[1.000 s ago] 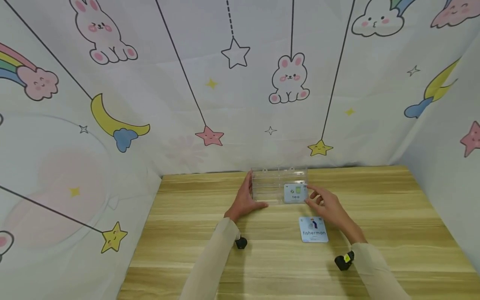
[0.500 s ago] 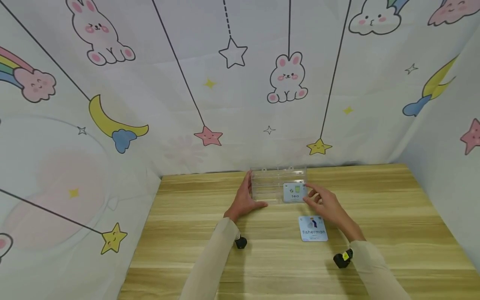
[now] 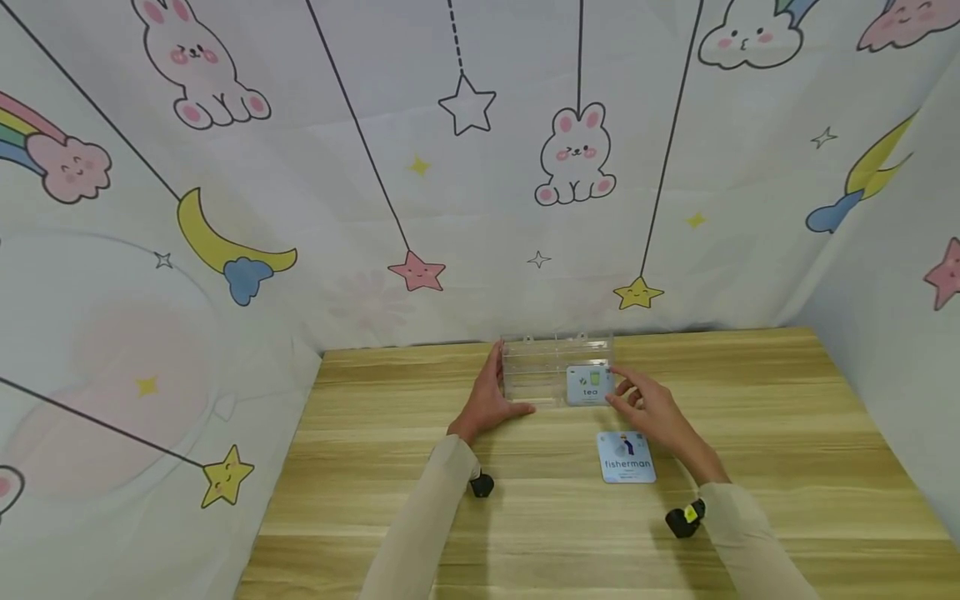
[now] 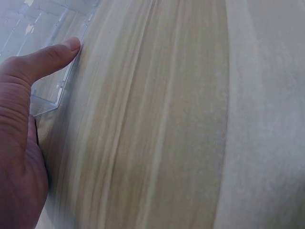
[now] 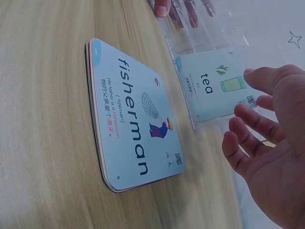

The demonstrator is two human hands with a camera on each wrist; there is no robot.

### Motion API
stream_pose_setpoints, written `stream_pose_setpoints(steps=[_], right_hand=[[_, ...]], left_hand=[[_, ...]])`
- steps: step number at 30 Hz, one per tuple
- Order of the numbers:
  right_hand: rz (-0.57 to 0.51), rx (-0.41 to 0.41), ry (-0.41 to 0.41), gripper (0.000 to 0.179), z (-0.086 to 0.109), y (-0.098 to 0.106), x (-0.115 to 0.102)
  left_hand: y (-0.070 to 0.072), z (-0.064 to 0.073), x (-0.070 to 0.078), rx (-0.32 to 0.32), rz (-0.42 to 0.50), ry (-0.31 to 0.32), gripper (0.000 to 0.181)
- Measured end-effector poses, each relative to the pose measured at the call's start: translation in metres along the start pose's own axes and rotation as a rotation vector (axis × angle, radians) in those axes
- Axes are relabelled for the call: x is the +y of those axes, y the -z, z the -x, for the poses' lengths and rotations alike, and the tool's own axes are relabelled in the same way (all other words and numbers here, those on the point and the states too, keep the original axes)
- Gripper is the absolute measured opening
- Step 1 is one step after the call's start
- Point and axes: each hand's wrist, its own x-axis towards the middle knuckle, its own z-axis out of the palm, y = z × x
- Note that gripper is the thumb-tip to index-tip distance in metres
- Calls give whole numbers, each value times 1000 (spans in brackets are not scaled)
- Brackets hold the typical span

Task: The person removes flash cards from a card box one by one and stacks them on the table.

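Observation:
A clear plastic rack (image 3: 532,360) with narrow tiers stands at the back of the table. At its left end, my left hand (image 3: 489,402) holds it, thumb along the front lower edge and fingers at the side. A "tea" flashcard (image 5: 212,86), pale blue with a green drink, leans in the rack's right half. My right hand (image 3: 654,410) is at the card's right edge, thumb and forefinger at its corners, the other fingers loosely bent. Nearer me, a stack of flashcards (image 5: 136,119) lies flat, with "fisherman" on top.
The wood-grain table (image 3: 375,517) meets a white cloth backdrop (image 3: 480,208) printed with rabbits, stars and moons. Cloth also hangs at both sides. Black wrist cameras sit under both sleeves (image 3: 420,517).
Both hands, the rack and the cards keep their places. The head view has shifted only very slightly.

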Motion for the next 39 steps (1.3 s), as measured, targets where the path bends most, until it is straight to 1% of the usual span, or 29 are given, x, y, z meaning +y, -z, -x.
stream_pose_setpoints(steps=[4, 9, 12, 17, 23, 29, 33, 39], right_hand=[[-6, 1, 11, 53, 0, 0, -1], [-4, 20, 34, 46, 0, -1, 0], [1, 27, 49, 46, 0, -2, 0], [0, 25, 44, 51, -1, -3, -1], [6, 26, 43, 50, -1, -4, -1], [4, 18, 28, 51, -3, -4, -3], [5, 18, 24, 48, -6, -4, -5], [2, 46, 53, 42, -10, -5, -5]], left_hand=[[0, 0, 1, 3, 9, 3, 136], [0, 1, 1, 1, 8, 13, 136], [0, 2, -1, -3, -2, 11, 136], [-1, 2, -4, -7, -17, 4, 137], [-1, 1, -4, -8, -18, -6, 137], [-1, 1, -3, -8, -10, -3, 136], [-1, 0, -4, -3, -8, -3, 137], [-1, -1, -7, 4, -5, -11, 137]])
